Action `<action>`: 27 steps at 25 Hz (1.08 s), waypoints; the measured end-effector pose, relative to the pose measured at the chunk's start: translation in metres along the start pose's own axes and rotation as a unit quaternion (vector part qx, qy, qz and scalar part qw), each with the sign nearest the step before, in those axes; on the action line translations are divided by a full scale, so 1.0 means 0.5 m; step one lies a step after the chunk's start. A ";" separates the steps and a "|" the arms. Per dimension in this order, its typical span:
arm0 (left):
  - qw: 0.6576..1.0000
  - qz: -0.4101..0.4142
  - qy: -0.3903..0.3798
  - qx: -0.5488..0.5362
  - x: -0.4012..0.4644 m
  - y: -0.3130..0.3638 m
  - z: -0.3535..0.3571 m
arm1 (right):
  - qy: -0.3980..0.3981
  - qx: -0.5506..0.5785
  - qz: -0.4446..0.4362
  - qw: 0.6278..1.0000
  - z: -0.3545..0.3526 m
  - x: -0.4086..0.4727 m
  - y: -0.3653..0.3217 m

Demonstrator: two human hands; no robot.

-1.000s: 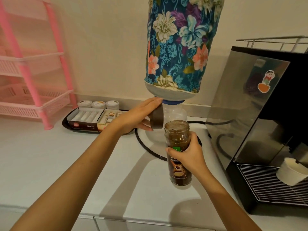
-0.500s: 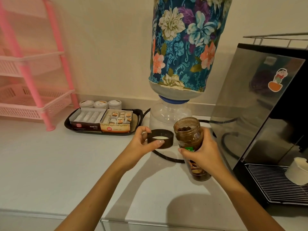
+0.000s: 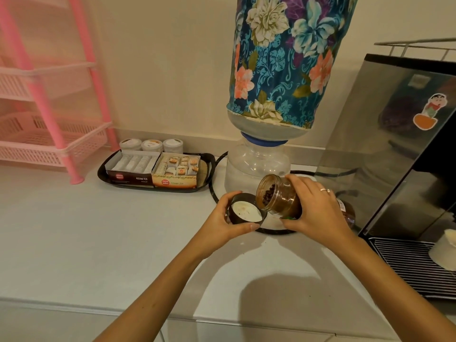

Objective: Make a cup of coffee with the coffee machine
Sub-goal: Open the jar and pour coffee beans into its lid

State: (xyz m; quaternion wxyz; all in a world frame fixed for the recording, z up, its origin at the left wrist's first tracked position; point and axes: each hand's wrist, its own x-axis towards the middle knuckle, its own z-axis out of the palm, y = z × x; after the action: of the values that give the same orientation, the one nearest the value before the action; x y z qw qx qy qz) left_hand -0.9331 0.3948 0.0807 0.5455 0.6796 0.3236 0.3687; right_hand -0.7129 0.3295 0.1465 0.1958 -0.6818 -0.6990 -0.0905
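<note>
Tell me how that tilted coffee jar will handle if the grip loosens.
The jar looks like glass, so probably fragile and slippery. Its round body, tipped on its side in the right hand, would likely roll. Its open mouth leans over the lid, so beans may spill.

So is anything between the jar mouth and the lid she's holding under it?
Nothing visible. The tilted jar in the right hand has its mouth just above the upturned lid, held by the left hand.

Open counter at left, water dispenser behind, coffee machine blocking right
</note>
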 end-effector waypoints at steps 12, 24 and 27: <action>1.000 -0.022 -0.004 0.004 0.010 -0.040 -0.003 | 0.014 -0.112 -0.083 0.990 0.002 0.010 -0.001; 1.000 -0.019 -0.001 -0.024 0.012 -0.049 -0.012 | 0.036 -0.118 -0.085 0.989 0.023 0.019 0.004; 0.999 -0.018 0.003 -0.039 0.010 -0.051 -0.015 | 0.024 -0.072 -0.045 0.996 0.034 0.016 -0.002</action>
State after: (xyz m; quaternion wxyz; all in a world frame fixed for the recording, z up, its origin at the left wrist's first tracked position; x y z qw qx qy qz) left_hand -0.9378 0.4077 0.0577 0.5771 0.6507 0.3227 0.3732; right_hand -0.7163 0.3432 0.1343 0.1586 -0.6598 -0.7157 -0.1653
